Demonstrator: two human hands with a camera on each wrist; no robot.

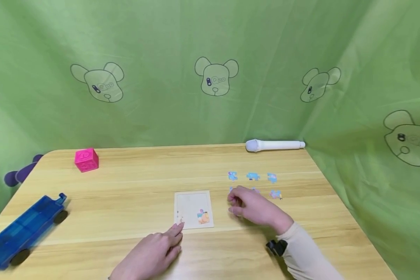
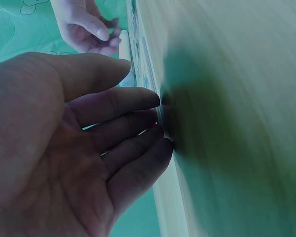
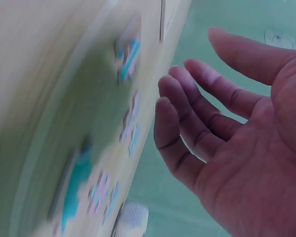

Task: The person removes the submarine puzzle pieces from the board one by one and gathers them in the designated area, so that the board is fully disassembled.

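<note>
A square white puzzle tray (image 1: 189, 200) lies mid-table, with one orange and blue jigsaw piece (image 1: 203, 217) in its lower right corner. My left hand (image 1: 154, 251) touches the tray's lower left corner with its fingertips; in the left wrist view the fingers are nearly straight and the palm is bare. To the tray's right, my right hand (image 1: 253, 206) hovers over the table. Its fingers are loosely bent and hold nothing, as the right wrist view shows. Beyond it lie several loose jigsaw pieces (image 1: 253, 176) in two rows, some partly covered by the hand.
A white toy microphone (image 1: 278, 145) lies along the back edge at right. At the back left sits a pink cube (image 1: 86, 160). A blue toy wagon (image 1: 26, 231) stands at the left, and a purple object (image 1: 21, 175) shows beyond the left edge. Green curtain (image 1: 161, 77) surrounds the table.
</note>
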